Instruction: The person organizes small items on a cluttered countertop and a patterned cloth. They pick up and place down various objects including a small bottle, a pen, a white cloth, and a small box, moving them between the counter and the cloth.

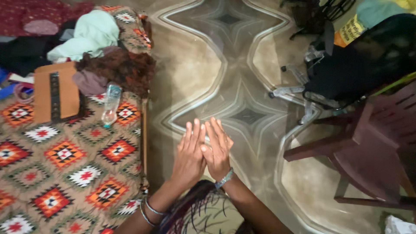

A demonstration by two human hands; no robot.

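Head view: we see the left hand (189, 157) and right hand (218, 149) pressed side by side, fingers straight and together, holding nothing, right of the patterned bedspread (65, 164) bearing a plastic bottle (111, 104).

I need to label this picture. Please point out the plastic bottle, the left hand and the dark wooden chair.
plastic bottle (111, 104): head view, on the middle of its clear body.
left hand (189, 157): head view, on its back.
dark wooden chair (368, 162): head view, on its seat.
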